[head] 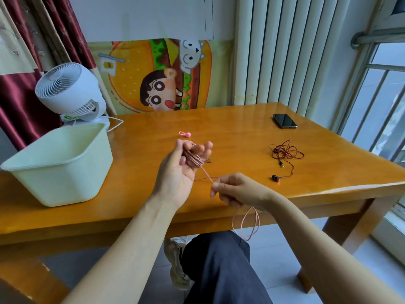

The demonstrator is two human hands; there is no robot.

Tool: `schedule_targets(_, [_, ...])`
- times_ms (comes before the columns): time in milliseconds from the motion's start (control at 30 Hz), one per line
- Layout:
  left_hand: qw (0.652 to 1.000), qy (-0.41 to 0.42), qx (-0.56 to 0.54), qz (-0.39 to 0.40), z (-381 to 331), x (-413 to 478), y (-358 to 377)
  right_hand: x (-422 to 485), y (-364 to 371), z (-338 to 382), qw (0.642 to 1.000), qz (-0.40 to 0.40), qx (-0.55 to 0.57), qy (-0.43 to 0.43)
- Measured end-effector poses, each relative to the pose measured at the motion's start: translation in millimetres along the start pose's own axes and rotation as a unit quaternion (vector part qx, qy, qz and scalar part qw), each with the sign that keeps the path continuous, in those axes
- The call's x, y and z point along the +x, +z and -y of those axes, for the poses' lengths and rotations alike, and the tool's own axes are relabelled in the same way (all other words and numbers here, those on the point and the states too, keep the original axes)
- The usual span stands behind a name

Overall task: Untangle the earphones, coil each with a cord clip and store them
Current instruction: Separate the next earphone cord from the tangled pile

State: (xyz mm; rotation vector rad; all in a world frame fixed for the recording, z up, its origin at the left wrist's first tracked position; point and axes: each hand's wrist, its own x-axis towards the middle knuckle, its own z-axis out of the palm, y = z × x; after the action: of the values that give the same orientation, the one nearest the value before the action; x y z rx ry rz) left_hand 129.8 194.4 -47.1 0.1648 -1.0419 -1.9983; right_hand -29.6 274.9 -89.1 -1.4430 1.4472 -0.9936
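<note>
Cord (194,159) (pink) — partly inside right hand (237,190)

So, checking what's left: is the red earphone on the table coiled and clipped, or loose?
Loose. The red earphone lies on the table in a sprawling heap, plug and earbud trailing out, no clip on it.

My bench (241,128) carries a pale green tub (59,163) at left, a pink cord clip (185,134) at centre, tangled red earphones (287,152) at right, and a phone (285,121) beyond them.
</note>
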Motion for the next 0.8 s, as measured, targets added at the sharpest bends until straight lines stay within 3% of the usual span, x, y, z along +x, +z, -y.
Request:
schedule_targets(67, [0.971, 0.085, 0.218, -0.039, 1.5, 4.9, -12.1, -4.2, 0.1, 2.3, 0.997, 0.066, -0.021, 0.03])
schedule_targets(100, [0.912, 0.122, 0.387, -0.051, 3.4, 5.9, -19.4, -5.7, -0.3, 4.8, 0.996, 0.078, -0.023, 0.031])
schedule_targets(167, [0.752, 0.138, 0.645, -0.017, 8.2, 5.1, -29.3, -7.4, -1.0, 12.4, 0.998, 0.054, -0.017, 0.01])
schedule_targets(200, [0.706, 0.101, 0.701, 0.017, 10.8, 3.6, -31.0, -7.5, -1.8, 16.8, 1.0, 0.021, -0.015, -0.004])
schedule_targets(233, [0.691, 0.052, 0.72, 0.049, 13.4, 1.2, -31.4, -7.1, -2.7, 19.8, 0.999, -0.021, -0.015, -0.02])
schedule_targets(300, [0.733, -0.044, 0.671, 0.105, 17.6, -3.8, -29.1, -5.0, -5.8, 22.1, 0.995, -0.091, -0.022, -0.047])
schedule_targets(433, [0.897, -0.19, 0.367, 0.155, 12.5, -13.9, -12.6, -3.5, -7.0, 16.5, 0.988, -0.127, 0.027, -0.085])
schedule_targets(567, [0.975, -0.161, 0.104, 0.108, 10.5, -16.2, -4.4, -2.1, -4.1, 9.1, 0.987, -0.107, 0.063, -0.097])
schedule_targets(667, [0.991, -0.091, -0.09, 0.046, 7.8, -8.4, -1.5, -2.1, -0.5, 0.1, 0.998, -0.032, 0.026, -0.036])
schedule_targets(733, [0.998, -0.014, -0.065, -0.015, 5.7, 0.0, -4.7, -4.8, 2.2, -2.8, 0.999, 0.045, 0.003, 0.017])
schedule_targets(767, [0.998, 0.033, 0.032, -0.039, 4.8, 4.0, -8.5, -6.3, 2.7, -2.6, 0.996, 0.078, -0.004, 0.032])
schedule_targets(800, [0.977, 0.081, 0.192, -0.05, 4.7, 5.9, -14.4, -8.4, 2.6, -1.1, 0.994, 0.102, -0.01, 0.037])
